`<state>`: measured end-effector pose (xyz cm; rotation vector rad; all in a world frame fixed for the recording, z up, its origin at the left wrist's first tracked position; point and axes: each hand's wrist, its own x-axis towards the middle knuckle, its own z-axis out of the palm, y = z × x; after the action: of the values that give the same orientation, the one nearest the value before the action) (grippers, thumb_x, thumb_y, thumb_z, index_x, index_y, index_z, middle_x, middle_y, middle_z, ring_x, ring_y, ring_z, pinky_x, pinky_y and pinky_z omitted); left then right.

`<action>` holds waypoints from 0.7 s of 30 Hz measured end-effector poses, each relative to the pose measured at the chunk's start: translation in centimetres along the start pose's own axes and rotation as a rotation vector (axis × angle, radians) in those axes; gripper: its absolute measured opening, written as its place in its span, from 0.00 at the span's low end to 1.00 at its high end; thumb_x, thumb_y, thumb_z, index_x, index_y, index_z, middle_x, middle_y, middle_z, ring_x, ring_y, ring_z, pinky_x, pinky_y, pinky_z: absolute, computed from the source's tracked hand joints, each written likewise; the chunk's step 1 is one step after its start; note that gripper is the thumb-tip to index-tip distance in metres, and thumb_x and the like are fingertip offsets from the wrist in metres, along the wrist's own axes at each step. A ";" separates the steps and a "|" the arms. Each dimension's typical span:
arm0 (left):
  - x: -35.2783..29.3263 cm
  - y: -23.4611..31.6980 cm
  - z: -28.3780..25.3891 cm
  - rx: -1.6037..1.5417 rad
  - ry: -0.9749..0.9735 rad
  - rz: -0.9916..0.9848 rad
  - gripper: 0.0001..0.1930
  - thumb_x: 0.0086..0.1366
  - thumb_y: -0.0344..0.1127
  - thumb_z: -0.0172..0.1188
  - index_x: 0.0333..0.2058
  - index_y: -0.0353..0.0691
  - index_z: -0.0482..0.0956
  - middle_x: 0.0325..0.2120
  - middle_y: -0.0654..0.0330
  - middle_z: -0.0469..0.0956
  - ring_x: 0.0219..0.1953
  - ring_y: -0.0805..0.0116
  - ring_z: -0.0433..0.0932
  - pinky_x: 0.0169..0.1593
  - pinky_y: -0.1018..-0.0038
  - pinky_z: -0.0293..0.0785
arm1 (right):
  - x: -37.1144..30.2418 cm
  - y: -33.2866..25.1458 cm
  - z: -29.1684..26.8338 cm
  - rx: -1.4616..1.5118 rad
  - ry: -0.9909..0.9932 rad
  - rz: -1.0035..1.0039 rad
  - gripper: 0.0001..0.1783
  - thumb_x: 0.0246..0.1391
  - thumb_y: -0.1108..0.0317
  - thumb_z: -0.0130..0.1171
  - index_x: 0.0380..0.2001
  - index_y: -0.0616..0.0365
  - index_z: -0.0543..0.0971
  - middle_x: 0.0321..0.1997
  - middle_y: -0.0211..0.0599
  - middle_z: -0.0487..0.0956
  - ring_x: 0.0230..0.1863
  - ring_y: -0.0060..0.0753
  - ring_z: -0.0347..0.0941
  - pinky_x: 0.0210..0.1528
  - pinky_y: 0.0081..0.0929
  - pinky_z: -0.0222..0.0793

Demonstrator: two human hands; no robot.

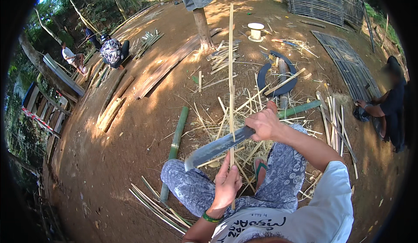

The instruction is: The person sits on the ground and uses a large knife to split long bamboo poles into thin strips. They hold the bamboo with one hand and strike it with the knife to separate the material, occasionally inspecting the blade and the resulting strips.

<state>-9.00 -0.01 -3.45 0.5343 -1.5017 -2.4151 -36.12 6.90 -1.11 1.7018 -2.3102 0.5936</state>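
Note:
My right hand [264, 124] is closed around the dark handle of a machete [216, 147], whose broad grey blade points left across my lap. The blade lies against a long, thin bamboo strip [231, 64] that stands nearly upright in front of me. Lower down, my left hand [227, 183] grips that strip below the blade, thumb and index finger stretched along it. Near my left knee a green bamboo pole [177, 134] lies on the dirt. Bamboo shavings [250, 151] are heaped between my legs, and another green bamboo length [300, 109] lies beyond my right hand.
A black tyre [289, 85] and a white spool [256, 31] stand ahead. Cut strips [159, 208] lie at left, others [337, 121] at right. A person [389, 106] crouches at right; several people [114, 50] sit far left. A tree trunk [203, 30] rises ahead.

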 end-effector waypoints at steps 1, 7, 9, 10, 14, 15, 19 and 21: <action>-1.1 -0.7 -0.2 0.026 0.013 -0.006 0.30 0.76 0.29 0.42 0.73 0.44 0.45 0.18 0.72 0.56 0.15 0.83 0.52 0.19 0.82 0.53 | -0.2 -0.5 -0.2 -0.014 0.005 -0.099 0.11 0.38 0.62 0.64 0.22 0.58 0.81 0.15 0.42 0.77 0.18 0.47 0.77 0.23 0.45 0.71; -0.7 -1.1 -1.0 -0.003 -0.012 -0.019 0.31 0.76 0.29 0.43 0.73 0.45 0.46 0.17 0.72 0.58 0.15 0.83 0.53 0.19 0.83 0.55 | 0.5 -0.7 0.4 0.011 -0.132 0.078 0.11 0.41 0.59 0.62 0.21 0.55 0.80 0.13 0.38 0.76 0.17 0.43 0.74 0.24 0.47 0.73; -1.1 -1.6 -0.8 -0.007 0.033 -0.014 0.31 0.76 0.29 0.43 0.73 0.46 0.46 0.18 0.72 0.57 0.15 0.83 0.53 0.19 0.82 0.54 | 0.8 -0.1 0.8 -0.006 -0.242 0.068 0.10 0.42 0.60 0.62 0.23 0.55 0.81 0.14 0.38 0.76 0.16 0.42 0.74 0.24 0.46 0.73; -2.0 -3.6 -1.9 0.046 -0.023 0.069 0.31 0.76 0.30 0.43 0.73 0.46 0.45 0.18 0.72 0.56 0.15 0.83 0.52 0.18 0.82 0.53 | 2.8 1.8 -0.4 -0.017 -0.236 0.172 0.10 0.42 0.61 0.61 0.24 0.56 0.82 0.15 0.40 0.77 0.17 0.44 0.75 0.26 0.46 0.74; -0.1 -2.7 -1.1 0.022 -0.007 -0.003 0.30 0.77 0.31 0.42 0.73 0.43 0.46 0.18 0.72 0.54 0.15 0.83 0.52 0.18 0.83 0.52 | 3.1 4.5 1.2 -0.151 -0.074 0.120 0.10 0.42 0.63 0.63 0.26 0.57 0.84 0.16 0.41 0.78 0.17 0.42 0.76 0.27 0.44 0.76; 0.3 -2.7 -1.4 0.010 0.012 -0.015 0.29 0.77 0.31 0.42 0.73 0.42 0.46 0.18 0.72 0.54 0.15 0.83 0.52 0.18 0.83 0.52 | 3.4 3.2 1.7 -0.120 -0.098 0.166 0.10 0.42 0.63 0.63 0.27 0.56 0.84 0.16 0.40 0.78 0.18 0.42 0.76 0.27 0.44 0.76; -1.0 -2.8 -1.2 -0.039 0.075 0.028 0.28 0.77 0.31 0.43 0.72 0.42 0.50 0.18 0.73 0.54 0.15 0.84 0.51 0.18 0.83 0.52 | 5.7 3.1 1.5 -0.059 -0.215 0.214 0.11 0.45 0.66 0.59 0.31 0.54 0.85 0.16 0.40 0.78 0.18 0.41 0.77 0.29 0.41 0.79; -3.4 -4.8 -1.3 -0.055 -0.011 -0.036 0.27 0.77 0.32 0.45 0.72 0.43 0.52 0.18 0.73 0.55 0.15 0.84 0.52 0.19 0.83 0.52 | 5.0 7.6 2.4 -0.081 -0.236 0.378 0.11 0.46 0.65 0.58 0.31 0.56 0.85 0.16 0.41 0.77 0.18 0.41 0.76 0.29 0.41 0.79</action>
<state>-5.45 2.36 -7.64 0.5415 -1.4372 -2.4833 -44.67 3.45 -2.70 1.3709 -2.8103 0.3692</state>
